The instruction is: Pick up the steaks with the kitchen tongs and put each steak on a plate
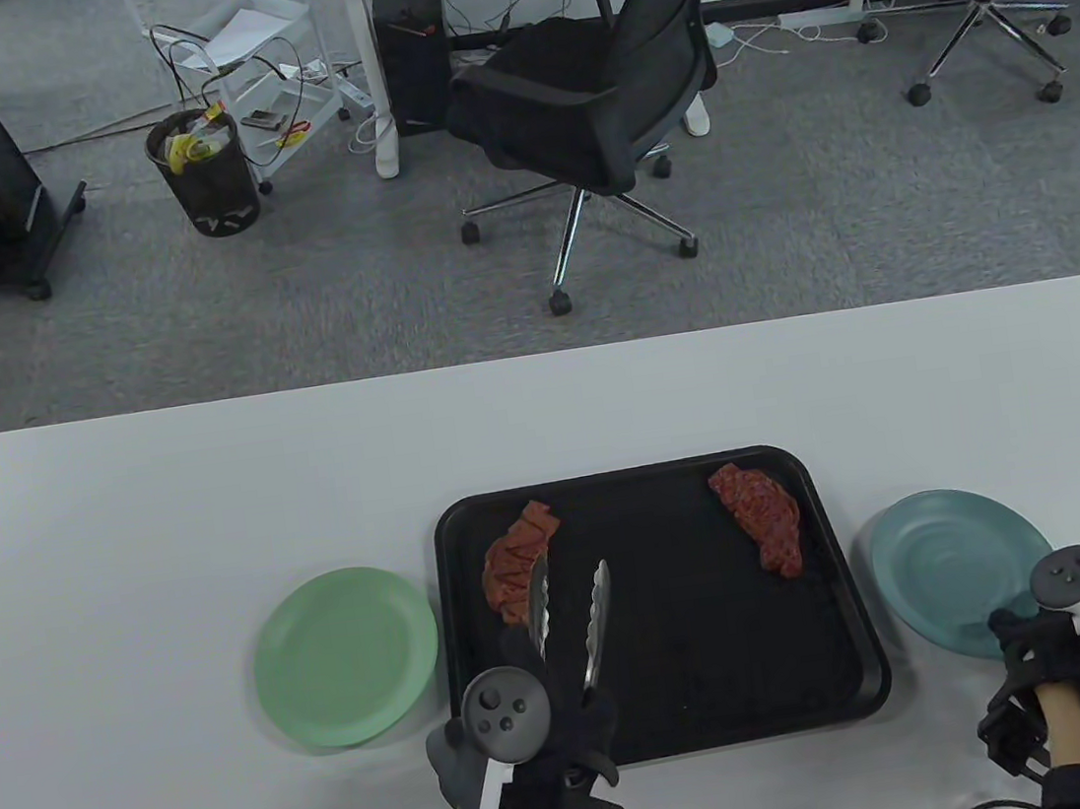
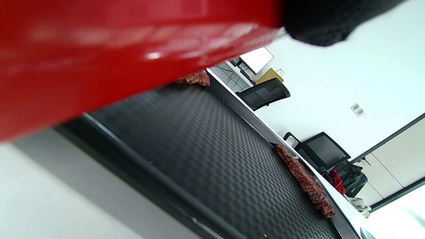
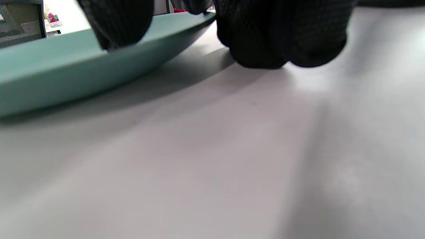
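Note:
Two red-brown steaks lie on the black tray [image 1: 738, 696]: the left steak [image 1: 510, 567] and the right steak [image 1: 763, 516]. My left hand [image 1: 568, 729] grips the red handle [image 2: 99, 49] of the metal tongs [image 1: 596, 621] at the tray's near edge. The tongs' arms are spread, with one tip over the left steak and the other tip over bare tray. My right hand [image 1: 1037, 632] is at the near rim of the teal plate [image 1: 948, 559]. One finger [image 3: 116, 20] lies on that rim [image 3: 83, 73], and the other fingers [image 3: 282, 36] are curled on the table beside it.
A green plate [image 1: 347, 656] sits left of the tray. The white table [image 1: 213, 487] runs wide around everything. Beyond its far edge stand office chairs [image 1: 588, 90], a bin [image 1: 203, 170] and a wire cart on grey carpet.

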A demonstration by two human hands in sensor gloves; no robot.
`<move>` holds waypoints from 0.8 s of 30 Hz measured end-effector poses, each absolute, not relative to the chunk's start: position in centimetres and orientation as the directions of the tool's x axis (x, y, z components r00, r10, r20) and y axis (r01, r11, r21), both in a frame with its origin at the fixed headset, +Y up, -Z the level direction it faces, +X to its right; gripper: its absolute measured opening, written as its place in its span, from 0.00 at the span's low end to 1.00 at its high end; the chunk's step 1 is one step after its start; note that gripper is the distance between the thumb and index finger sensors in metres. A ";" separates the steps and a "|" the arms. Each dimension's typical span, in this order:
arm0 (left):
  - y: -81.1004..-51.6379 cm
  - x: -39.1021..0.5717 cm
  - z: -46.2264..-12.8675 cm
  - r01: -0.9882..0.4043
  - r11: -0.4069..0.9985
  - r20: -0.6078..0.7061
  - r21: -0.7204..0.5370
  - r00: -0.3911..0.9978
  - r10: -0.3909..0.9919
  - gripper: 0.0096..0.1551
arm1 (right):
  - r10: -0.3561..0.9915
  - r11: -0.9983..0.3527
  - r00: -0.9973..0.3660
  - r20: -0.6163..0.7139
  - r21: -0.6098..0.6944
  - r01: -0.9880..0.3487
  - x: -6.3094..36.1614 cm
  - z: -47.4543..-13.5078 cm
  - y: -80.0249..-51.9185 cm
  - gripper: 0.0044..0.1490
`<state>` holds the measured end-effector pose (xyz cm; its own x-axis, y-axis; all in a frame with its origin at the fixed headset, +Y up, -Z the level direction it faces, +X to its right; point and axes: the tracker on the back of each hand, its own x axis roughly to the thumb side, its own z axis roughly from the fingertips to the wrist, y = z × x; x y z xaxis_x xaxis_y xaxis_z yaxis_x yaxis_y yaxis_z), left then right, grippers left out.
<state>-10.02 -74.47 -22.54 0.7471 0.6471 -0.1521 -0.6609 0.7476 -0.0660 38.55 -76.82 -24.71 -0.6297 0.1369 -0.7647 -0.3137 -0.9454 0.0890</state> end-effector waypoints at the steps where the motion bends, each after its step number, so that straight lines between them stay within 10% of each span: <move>1: -74.5 -10.0 -22.6 -0.660 0.748 -0.153 -0.067 0.747 0.646 0.60 | 0.111 -0.954 -0.635 -0.765 0.097 -0.284 38.5 -24.8 -77.0 0.52; 14: -74.9 -10.4 -22.7 -0.669 0.740 -0.175 -0.066 0.738 0.651 0.60 | 0.445 -0.831 -0.370 -0.815 -0.222 -0.510 40.4 -22.7 -76.6 0.41; 24: -74.2 -10.4 -22.5 -0.610 0.792 -0.200 -0.035 0.780 0.592 0.61 | 0.767 -0.563 -0.185 -0.614 -0.507 -0.653 39.6 -21.5 -73.6 0.34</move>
